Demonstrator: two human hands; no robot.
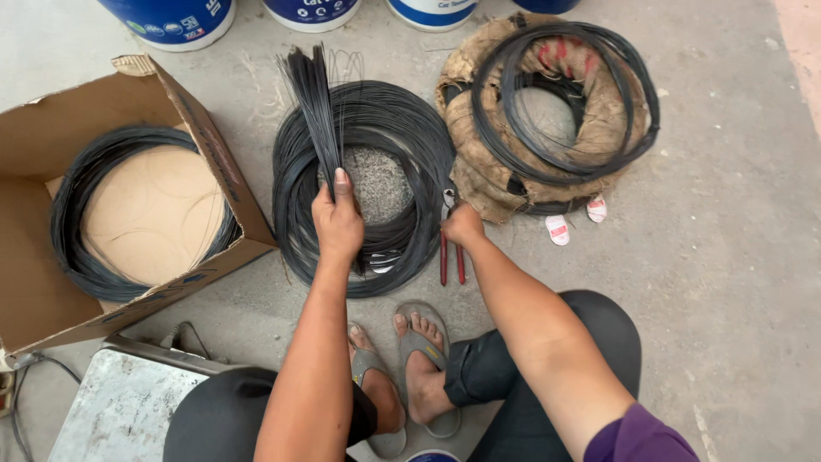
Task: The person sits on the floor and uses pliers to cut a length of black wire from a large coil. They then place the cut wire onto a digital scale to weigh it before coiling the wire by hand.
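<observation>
Wire is the hazard in the head view: the left hand (338, 224) is closed in a fist around a bundle of cut wire strands (315, 111), which fans upward over the big black wire coil (366, 184) lying flat on the concrete floor (727, 257). The free tips look sharp and springy, so a loosened grip could let them splay out or whip back toward the arm. The right hand (463, 226) is curled over the head of the red-handled cutters (451, 252), which lie just beside the coil's right edge; whether the fingers truly clamp the tool or only rest on it, I cannot tell. Bare toes in sandals (416, 359) sit close below coil and cutters, so a dropped tool or stray strand end could catch them. Left of the coil, an open cardboard box (214, 162) holds another wire ring. A burlap-wrapped coil (547, 111) crowds the right. Buckets (171, 17) line the top edge.
</observation>
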